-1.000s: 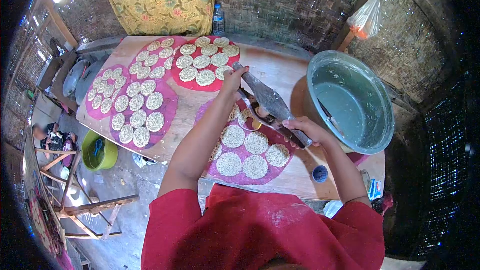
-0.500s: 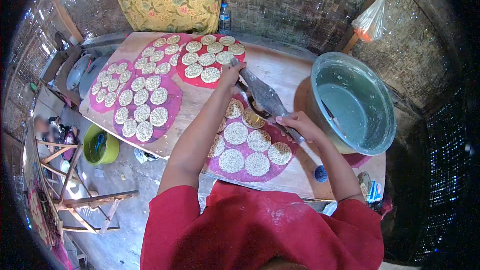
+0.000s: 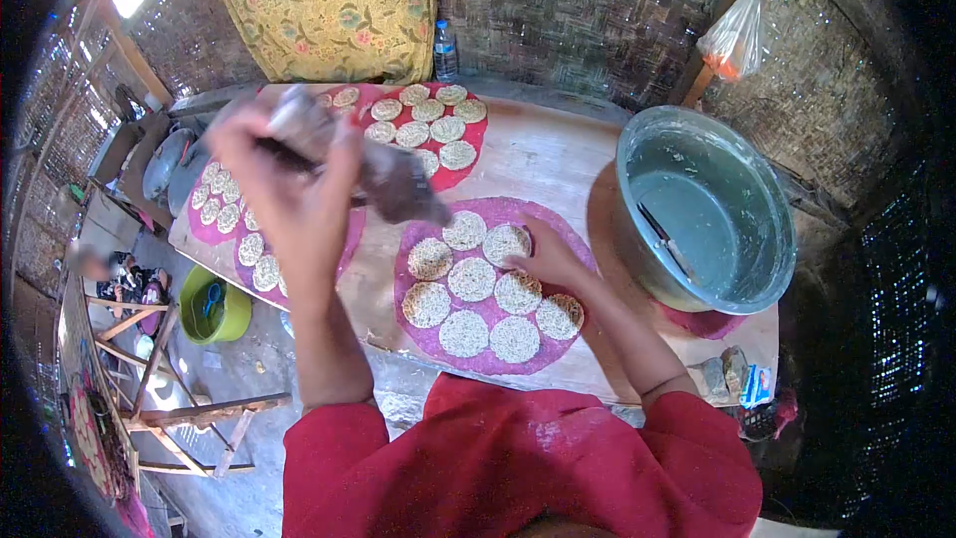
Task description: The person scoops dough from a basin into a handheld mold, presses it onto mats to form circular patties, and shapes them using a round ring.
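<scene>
My left hand [image 3: 294,174] is raised at the left, blurred by motion, its fingers wrapped round a grey metal tool [image 3: 398,179] above the table. At the nearest pink sheet, my right hand [image 3: 546,254] touches the right edge of a pale round disc [image 3: 507,243]; its fingers are partly hidden. Several speckled discs lie on this pink sheet [image 3: 413,332]. Behind it, a red sheet [image 3: 478,161] carries more discs, partly covered by the tool.
A large green basin [image 3: 697,209] holding a long dark utensil stands at the right of the wooden table [image 3: 538,149]. Beyond the table are a water bottle [image 3: 445,52] and a woven wall. A yellow-green bucket [image 3: 224,311] and wooden frame stand lower left; a person sits far left.
My left hand has lifted and swung left with the metal tool. My right hand has let go of the tool and moved onto the near pink sheet's discs.
</scene>
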### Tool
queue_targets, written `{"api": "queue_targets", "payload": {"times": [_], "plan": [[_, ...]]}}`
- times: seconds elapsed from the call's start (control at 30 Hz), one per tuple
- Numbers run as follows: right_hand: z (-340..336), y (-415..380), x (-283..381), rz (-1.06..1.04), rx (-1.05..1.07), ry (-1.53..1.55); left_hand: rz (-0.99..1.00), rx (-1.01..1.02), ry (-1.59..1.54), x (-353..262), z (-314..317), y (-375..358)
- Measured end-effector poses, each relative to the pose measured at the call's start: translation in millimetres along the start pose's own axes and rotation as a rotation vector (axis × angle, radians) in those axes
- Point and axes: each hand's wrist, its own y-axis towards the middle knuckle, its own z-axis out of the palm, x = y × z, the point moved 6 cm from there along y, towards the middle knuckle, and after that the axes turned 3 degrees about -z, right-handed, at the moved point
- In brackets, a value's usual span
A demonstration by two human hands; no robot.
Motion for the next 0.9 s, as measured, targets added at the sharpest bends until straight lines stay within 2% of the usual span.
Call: {"api": "queue_targets", "payload": {"times": [0.03, 0.07, 0.13, 0.17, 0.3, 0.5, 0.6, 0.7, 0.77, 0.83, 0.9], "plan": [[8, 2, 1, -0.047, 0.008, -0.133, 0.069, -0.045, 0.093, -11, -15, -1], [13, 4, 0, -0.049, 0.007, -0.128, 0.138, -0.091, 0.187, -19, -30, -2], [23, 6, -3, -0.011, 0.072, -0.294, 0.151, -0.184, 0.390, -23, -62, -5], [23, 6, -2, -0.010, 0.064, -0.317, 0.021, -0.229, 0.152, -21, -70, -9], [19, 9, 2, -0.050, 0.100, -0.314, -0.019, -0.221, 0.234, -11, -107, -20], [1, 10, 11, -0.002, 0.123, -0.277, -0.088, -0.254, 0.299, -7, -127, -30], [-32, -1, -3, 0.080, 0.068, -0.010, -0.171, -0.275, 0.223, -11, -135, -34], [-62, -33, -3, 0.196, -0.007, -0.013, -0.085, -0.221, 0.207, -13, -145, -33], [-62, -52, -5, 0.183, 0.042, -0.185, -0.064, -0.192, 0.175, -13, -142, -33], [-59, -61, -8, 0.171, 0.052, -0.193, -0.204, -0.207, -0.048, -6, -132, -38], [-53, -67, -14, 0.160, 0.061, -0.197, -0.259, -0.151, -0.141, -6, -109, -39]]}}
